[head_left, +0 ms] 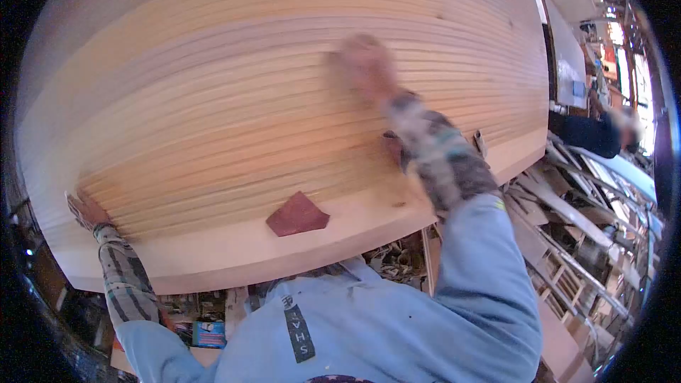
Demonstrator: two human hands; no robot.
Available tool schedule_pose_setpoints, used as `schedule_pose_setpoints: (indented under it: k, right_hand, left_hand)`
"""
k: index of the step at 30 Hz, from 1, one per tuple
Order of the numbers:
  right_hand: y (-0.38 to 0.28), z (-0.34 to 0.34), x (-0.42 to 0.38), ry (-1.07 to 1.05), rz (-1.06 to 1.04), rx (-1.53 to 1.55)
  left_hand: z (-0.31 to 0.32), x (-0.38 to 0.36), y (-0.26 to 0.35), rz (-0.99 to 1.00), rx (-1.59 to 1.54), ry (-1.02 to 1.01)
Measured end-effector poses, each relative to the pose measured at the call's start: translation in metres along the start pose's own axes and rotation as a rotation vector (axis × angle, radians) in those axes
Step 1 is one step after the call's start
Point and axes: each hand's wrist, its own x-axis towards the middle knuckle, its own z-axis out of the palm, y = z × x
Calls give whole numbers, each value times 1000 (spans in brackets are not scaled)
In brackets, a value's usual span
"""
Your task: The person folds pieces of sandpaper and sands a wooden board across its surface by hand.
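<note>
A large pale wooden panel (pixel 234 135) with many parallel grooves lies in front of me. My right hand (pixel 365 67) is on its middle, smeared by motion, so its fingers and anything under them cannot be made out. At the panel's left side, my left hand (pixel 89 213) rests on the surface near the edge, fingers laid down. A torn dark red piece of sandpaper (pixel 298 214) lies on the smooth near border. Beside my right forearm, a small dark reddish piece (pixel 391 143) shows partly. A curled greyish scrap (pixel 480 144) sits farther right.
Wood strips and offcuts (pixel 567 241) are heaped to the right, below the panel. Another person (pixel 596 131) is at the far right, near a pale work surface (pixel 569 71). Under the near edge are scraps and a blue-and-pink box (pixel 208 334).
</note>
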Motion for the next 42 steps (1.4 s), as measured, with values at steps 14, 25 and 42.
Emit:
schedule_pose_setpoints:
  k: [14, 25, 42]
  right_hand:
    - [266, -96, -195, 32, 156, -161]
    - [80, -20, -56, 261, 126, 230]
    - [216, -144, -196, 153, 262, -27]
  left_hand:
    - [-171, -135, 337, -263, -389, -176]
    - [-163, -137, 321, 21, -101, -28]
    - [-168, -134, 335, -50, -83, -41]
